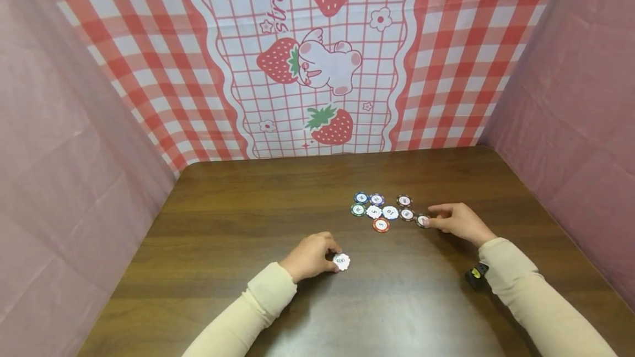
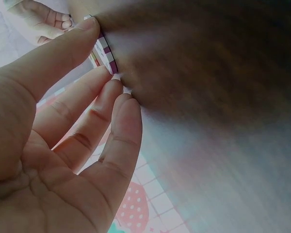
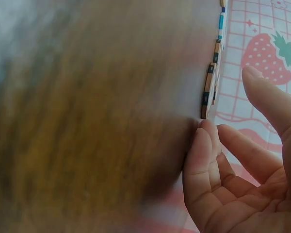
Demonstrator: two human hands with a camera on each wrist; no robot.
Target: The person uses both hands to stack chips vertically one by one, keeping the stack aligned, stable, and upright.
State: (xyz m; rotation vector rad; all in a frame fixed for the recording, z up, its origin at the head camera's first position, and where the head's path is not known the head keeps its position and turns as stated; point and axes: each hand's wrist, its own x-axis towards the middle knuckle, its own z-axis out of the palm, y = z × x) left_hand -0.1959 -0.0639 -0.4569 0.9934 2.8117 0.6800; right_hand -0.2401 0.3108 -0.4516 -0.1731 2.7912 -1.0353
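My left hand (image 1: pixel 311 258) pinches a white scalloped poker chip (image 1: pixel 342 261) between thumb and fingertips, low over the table. In the left wrist view this chip's edge (image 2: pixel 105 51) shows white and purple blocks. Farther right, my right hand (image 1: pixel 458 222) reaches to a black-rimmed poker chip (image 1: pixel 421 220) at the right end of a group. The right wrist view shows fingertips (image 3: pixel 207 127) right at the chip's edge, with the thumb (image 3: pixel 262 92) held apart. Beside that chip lie two more black-rimmed chips, one at the front (image 1: pixel 407 214) and one behind (image 1: pixel 404 200).
Left in the group lie white chips (image 1: pixel 390 212), a red chip (image 1: pixel 381 225), a green chip (image 1: pixel 358 210), a blue chip (image 1: pixel 361 198) and a purple-blue chip (image 1: pixel 377 199). They lie flat on the brown wooden table (image 1: pixel 223 214). A strawberry-print cloth (image 1: pixel 322 70) hangs behind; pink cloths hang at the sides.
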